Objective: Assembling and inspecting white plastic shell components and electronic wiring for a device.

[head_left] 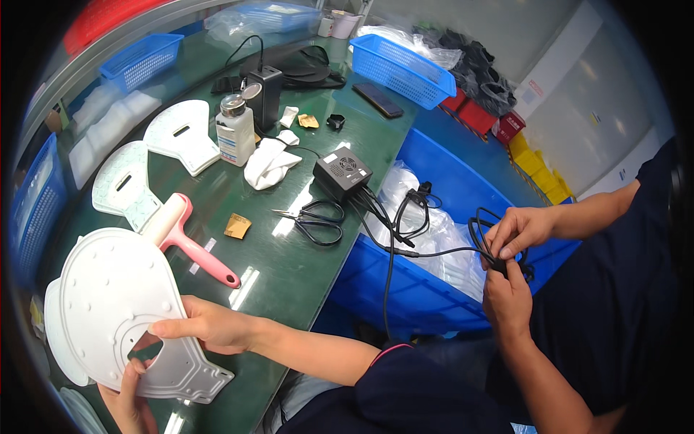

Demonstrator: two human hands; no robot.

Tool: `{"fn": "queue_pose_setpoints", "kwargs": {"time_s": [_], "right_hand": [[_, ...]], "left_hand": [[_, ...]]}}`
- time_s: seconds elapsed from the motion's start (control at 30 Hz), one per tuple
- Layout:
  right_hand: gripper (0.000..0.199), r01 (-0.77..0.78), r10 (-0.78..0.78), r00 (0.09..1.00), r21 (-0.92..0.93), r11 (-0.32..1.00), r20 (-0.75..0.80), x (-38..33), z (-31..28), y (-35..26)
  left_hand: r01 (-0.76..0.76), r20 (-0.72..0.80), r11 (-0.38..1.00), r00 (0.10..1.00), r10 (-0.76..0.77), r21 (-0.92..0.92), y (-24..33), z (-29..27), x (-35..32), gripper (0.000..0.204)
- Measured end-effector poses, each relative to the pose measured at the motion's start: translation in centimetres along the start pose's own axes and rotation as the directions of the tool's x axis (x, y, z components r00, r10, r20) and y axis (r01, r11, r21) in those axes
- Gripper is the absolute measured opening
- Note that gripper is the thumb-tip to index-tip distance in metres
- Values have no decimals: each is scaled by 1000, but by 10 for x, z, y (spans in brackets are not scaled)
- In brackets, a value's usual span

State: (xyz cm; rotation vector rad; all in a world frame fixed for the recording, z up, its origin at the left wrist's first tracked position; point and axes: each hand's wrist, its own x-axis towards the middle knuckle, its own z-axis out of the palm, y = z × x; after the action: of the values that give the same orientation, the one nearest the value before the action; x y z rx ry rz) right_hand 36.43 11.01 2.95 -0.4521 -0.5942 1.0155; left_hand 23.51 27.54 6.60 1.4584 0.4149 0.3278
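Note:
My right hand (210, 325) grips a light grey moulded plate (108, 296) at the edge of its cut-out, thumb on top. Lower down, my left hand (129, 401) holds the same plate near that opening, its fingers partly hidden. The plate is tilted above the table, with a rounded wide end, small raised dots and a narrow tab. Just beyond it lies a roller (199, 249) with a pink handle and pale cylinder. Similar fan-shaped plates with pale green faces, one single (123, 177) and one stack (181, 134), rest farther back.
A co-worker's hands (510, 253) hold black cables over a blue bin (361, 282) of clear plastic bags. On the green table (289, 289) are scissors (318, 220), a black fan box (343, 173), a pump bottle (235, 134), white cloth (271, 165) and a phone (378, 100).

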Motion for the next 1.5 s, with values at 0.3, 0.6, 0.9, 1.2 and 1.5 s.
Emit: {"fn": "queue_pose_setpoints", "kwargs": {"time_s": [0.3,0.6,0.9,1.2,1.5], "right_hand": [[40,41,-41,999,38,998,6,-1,3,0],[39,59,-60,998,42,997,7,-1,3,0],[38,58,-58,998,21,998,-9,-1,2,0],[35,60,-60,998,-2,998,-20,-1,1,2],[37,47,-47,999,17,999,-6,-1,2,0]], "left_hand": [[-19,-10,999,1000,19,46,-7,-10,2,26],[-4,-16,997,1000,5,72,-7,-13,4,21],[20,-23,999,1000,-19,50,-4,-6,2,26],[23,-35,998,999,-21,56,-8,-13,6,31],[19,-40,999,999,-17,48,-8,-12,6,33]]}}
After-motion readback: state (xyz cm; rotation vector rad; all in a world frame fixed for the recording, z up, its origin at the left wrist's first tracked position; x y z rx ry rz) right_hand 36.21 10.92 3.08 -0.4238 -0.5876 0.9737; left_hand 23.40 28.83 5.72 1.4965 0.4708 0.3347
